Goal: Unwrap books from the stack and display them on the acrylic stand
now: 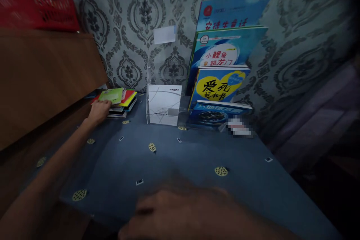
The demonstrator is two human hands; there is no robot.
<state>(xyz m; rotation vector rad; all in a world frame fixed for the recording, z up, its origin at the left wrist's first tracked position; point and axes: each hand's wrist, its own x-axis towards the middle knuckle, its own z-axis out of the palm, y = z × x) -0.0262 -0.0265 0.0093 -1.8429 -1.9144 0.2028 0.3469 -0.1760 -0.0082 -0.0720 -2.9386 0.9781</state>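
Observation:
My left hand reaches to a small stack of books at the table's far left, its fingers closed on the near edge of the green book on top. Red and yellow covers show beside and below that one. Large and blurred at the bottom of the view, my right hand hovers over the near part of the table; its fingers look bent, but whether they hold anything cannot be made out. In the middle, a white booklet stands in a clear plastic rack.
Picture books stand in stepped tiers at the rack's right. A pixelated item lies beside them. A blue patterned cloth covers the table. Left are a wooden cabinet and a red basket. Patterned wallpaper is behind.

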